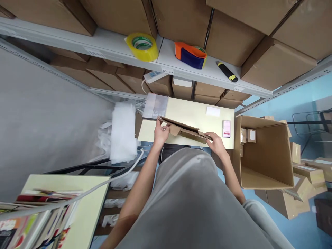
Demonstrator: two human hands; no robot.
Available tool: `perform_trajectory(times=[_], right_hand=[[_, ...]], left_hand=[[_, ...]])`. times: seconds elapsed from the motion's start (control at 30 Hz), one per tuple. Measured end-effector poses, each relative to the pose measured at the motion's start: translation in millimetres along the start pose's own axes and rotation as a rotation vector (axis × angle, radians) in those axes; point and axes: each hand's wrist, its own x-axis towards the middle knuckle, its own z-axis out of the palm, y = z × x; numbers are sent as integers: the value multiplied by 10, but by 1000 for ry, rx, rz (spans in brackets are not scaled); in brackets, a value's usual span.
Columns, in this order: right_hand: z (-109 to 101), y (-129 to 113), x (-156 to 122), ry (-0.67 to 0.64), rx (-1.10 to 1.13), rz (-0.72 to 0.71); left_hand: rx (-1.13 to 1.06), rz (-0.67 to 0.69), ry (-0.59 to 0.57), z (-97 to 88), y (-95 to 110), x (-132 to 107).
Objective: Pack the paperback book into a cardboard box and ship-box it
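A flat, partly folded cardboard box (185, 130) lies on a small pale yellow table (192, 112) below me. My left hand (160, 132) grips its left end, fingers curled round a flap. My right hand (216, 143) is closed on its right end. A clear plastic bag (155, 106) lies at the table's far left corner. A white label (213, 111) and a small pink-and-white pack (226, 128) lie on the table's right side.
A grey shelf (109, 43) above carries a yellow tape roll (143, 45), an orange-and-blue tape dispenser (190, 54), a yellow-black utility knife (227, 71) and brown cartons. An open carton (264, 152) with small boxes stands right. White foam sheets (121, 133) hang left. Books (38, 214) sit lower left.
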Motion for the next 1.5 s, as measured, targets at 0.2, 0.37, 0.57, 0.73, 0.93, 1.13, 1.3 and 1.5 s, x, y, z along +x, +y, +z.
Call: perform_trajectory(times=[0.2,0.37,0.57,0.73,0.93,1.13,1.3,1.5], right_hand=[[9,-62,70,-1,33,-44],[-28,-163,113,43,101,22],[-62,-161,110,80,268,178],[-111,-70,152,34,454,292],[-234,-24,195,95,280,358],[-411,-228,44,173,158,371],[-402,-342,63,346,91,381],[-124,-250,195,488,-22,385]], left_hand=[[-120,-93,1,147,-17,92],[-202,-109,-5,131,74,184],[-207,-76,-101,-36,192,206],[-195,-42,-272,-229,233,173],[-108,-13,-391,-348,399,108],[194,144,-375,-466,678,108],[444,275,-425,-437,893,123],[582,394,-426,-144,829,49]])
